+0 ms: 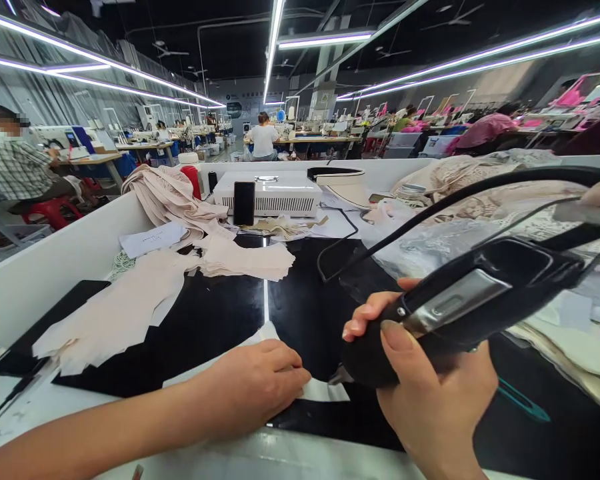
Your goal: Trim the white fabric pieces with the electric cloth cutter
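My right hand (430, 393) is wrapped round a black corded hand tool (460, 300) with a silver metal plate on its side. The tool's small metal tip points down at the right end of a narrow off-white fabric piece (325, 390); whether they touch I cannot tell. My left hand (265, 377) is closed with its fingertips pressed on that fabric, covering its middle. Under both lies a shiny black work surface (310, 300). Left of it spread stacks of pale pink cut fabric pieces (115, 310). A teal thread snipper-like tool (525, 400) lies right of my right hand.
A white box with vents (270, 193) stands at the back, a phone (244, 203) upright before it. The thick black cable (430, 213) arches across the right. Plastic bags (410, 243) and lace fabric lie there. A black tablet-like slab (45, 327) rests left. People sit at machines beyond.
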